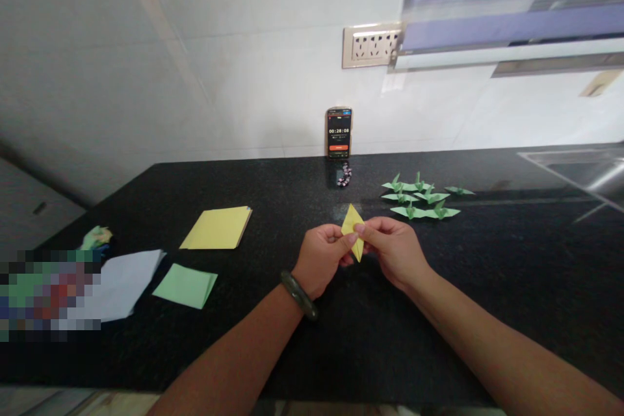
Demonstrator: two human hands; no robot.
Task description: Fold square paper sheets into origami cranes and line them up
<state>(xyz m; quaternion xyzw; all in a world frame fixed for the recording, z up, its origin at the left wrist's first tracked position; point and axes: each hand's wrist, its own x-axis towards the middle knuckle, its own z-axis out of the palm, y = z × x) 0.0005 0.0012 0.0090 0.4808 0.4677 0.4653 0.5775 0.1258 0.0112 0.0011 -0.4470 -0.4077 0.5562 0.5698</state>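
A folded yellow origami paper (351,218), narrow and diamond-shaped, is held between both hands above the dark countertop. My left hand (322,253), with a dark bangle at its wrist, pinches the paper's left side, thumb on top. From the right, my right hand (394,247) grips it with the thumb pressed near its middle. The fingers behind the paper are partly hidden. Beyond my right hand stand several green folded paper cranes (412,209) in loose rows.
On the left lie a stack of yellow paper (217,229), folded green paper (188,286), white sheets (124,279) and a crumpled item (97,239). A phone (339,133) showing a timer leans on the wall behind a beaded bracelet (345,175). A sink or hob edge (560,175) borders the right.
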